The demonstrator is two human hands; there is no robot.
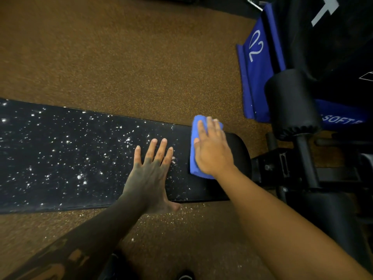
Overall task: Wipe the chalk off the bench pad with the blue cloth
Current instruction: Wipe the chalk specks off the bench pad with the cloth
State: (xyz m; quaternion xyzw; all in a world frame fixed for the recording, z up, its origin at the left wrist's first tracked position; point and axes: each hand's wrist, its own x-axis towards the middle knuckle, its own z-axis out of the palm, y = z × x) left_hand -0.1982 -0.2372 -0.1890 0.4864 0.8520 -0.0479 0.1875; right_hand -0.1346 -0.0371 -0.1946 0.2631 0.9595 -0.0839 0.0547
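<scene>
The right hand (214, 152), fingers straight, presses the folded blue cloth (195, 130) flat on the long black bench pad's (60, 158) clean right end, likely for even pressure. The left hand (150, 174), fingers spread, braces on the pad beside white chalk specks (80, 176).

Speckled brown floor (121, 57), blue lettered mat (256, 73), black foam roller (292, 104).

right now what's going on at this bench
A person is wiping a black bench pad. Their right hand presses flat on a folded blue cloth at the pad's rounded right end, which looks clean. Their left hand rests flat, fingers spread, on the pad beside the cloth. The rest of the pad to the left is covered in white chalk specks, so most of the wiping is not yet done.
</scene>
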